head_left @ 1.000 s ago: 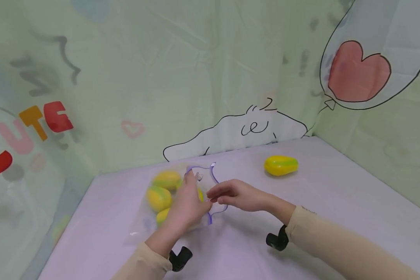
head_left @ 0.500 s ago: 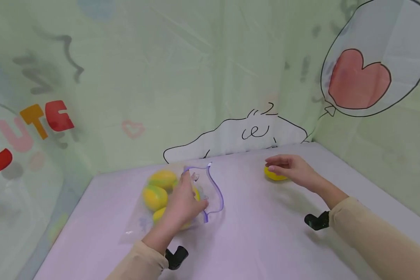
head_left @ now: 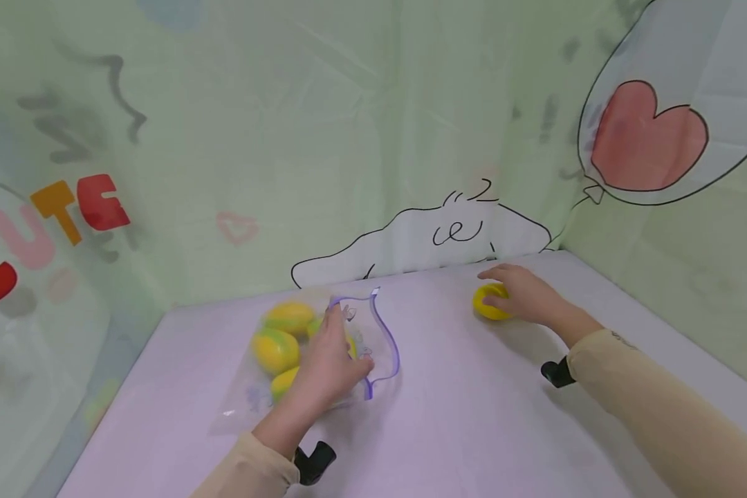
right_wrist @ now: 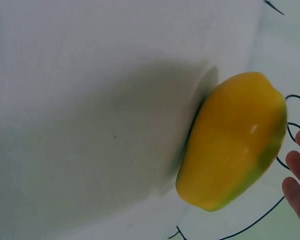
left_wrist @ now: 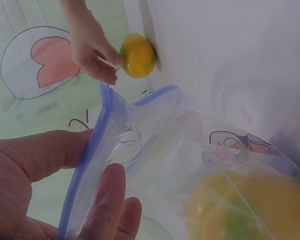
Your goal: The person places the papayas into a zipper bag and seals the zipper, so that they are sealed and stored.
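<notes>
In the head view, a clear zip bag (head_left: pixel 382 339) with a purple-blue seal lies on the table's left half, several yellow-green papayas (head_left: pixel 275 351) inside. My left hand (head_left: pixel 328 356) holds its mouth; in the left wrist view the thumb (left_wrist: pixel 57 150) is outside the rim and fingers (left_wrist: pixel 109 200) reach inside. Far right, a single papaya (head_left: pixel 485 312) rests on the table beneath my right hand (head_left: pixel 529 294), whose fingers and thumb spread around it. The right wrist view shows that papaya (right_wrist: pixel 232 142) with the fingertips (right_wrist: pixel 296 162) apart from its side.
The pale lilac table (head_left: pixel 442 401) meets a printed curtain (head_left: pixel 361 138) along its back edge. Another curtain side (head_left: pixel 678 277) stands close along the right. Black wrist cameras stick out beneath both sleeves.
My right hand has left the bag's mouth and moved right and away to the lone papaya, its fingers spreading around it. My left hand has stayed on the bag.
</notes>
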Available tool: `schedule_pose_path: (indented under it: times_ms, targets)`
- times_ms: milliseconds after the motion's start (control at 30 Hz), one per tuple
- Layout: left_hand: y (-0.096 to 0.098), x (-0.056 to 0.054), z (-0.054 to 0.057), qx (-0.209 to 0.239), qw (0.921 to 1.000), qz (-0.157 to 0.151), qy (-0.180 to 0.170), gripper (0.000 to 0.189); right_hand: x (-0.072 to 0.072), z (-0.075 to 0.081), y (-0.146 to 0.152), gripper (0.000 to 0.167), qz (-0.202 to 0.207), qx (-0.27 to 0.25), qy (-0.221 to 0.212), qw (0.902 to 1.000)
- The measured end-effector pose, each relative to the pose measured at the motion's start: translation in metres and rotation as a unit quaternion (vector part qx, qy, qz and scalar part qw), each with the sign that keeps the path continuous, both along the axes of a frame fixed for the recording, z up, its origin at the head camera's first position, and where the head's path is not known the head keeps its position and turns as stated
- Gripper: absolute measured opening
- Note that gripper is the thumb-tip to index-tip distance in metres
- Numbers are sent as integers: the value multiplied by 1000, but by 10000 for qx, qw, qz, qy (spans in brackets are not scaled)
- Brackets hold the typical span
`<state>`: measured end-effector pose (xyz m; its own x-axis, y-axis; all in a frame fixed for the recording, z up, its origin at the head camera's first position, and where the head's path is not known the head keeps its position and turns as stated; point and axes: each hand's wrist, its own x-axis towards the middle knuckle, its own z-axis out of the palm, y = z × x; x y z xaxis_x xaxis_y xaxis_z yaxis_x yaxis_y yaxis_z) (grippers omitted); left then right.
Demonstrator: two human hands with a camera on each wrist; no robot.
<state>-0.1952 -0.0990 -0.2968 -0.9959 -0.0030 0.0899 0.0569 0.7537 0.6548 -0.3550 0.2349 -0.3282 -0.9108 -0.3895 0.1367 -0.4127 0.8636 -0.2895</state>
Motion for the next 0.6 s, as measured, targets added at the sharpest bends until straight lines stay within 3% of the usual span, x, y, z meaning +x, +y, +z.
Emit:
schedule_pose_path:
  times_ms: [133, 333, 467, 600]
  targets:
    - [1, 1, 0, -21, 10000, 19, 11, 96, -6, -5, -12, 44, 283, 1269, 590, 9898]
    - [1, 1, -2, 39, 10000, 58, -7, 96, -7, -17, -28, 41, 659, 2992, 1155, 9449]
    - [1, 1, -2, 87, 10000, 40, -3, 95, -3, -22, -33, 43, 737, 3567, 1577, 9179]
    - [2, 3, -1, 118, 9999, 29, 8, 95, -3, -25, -35, 42, 688, 3688, 1673, 9117]
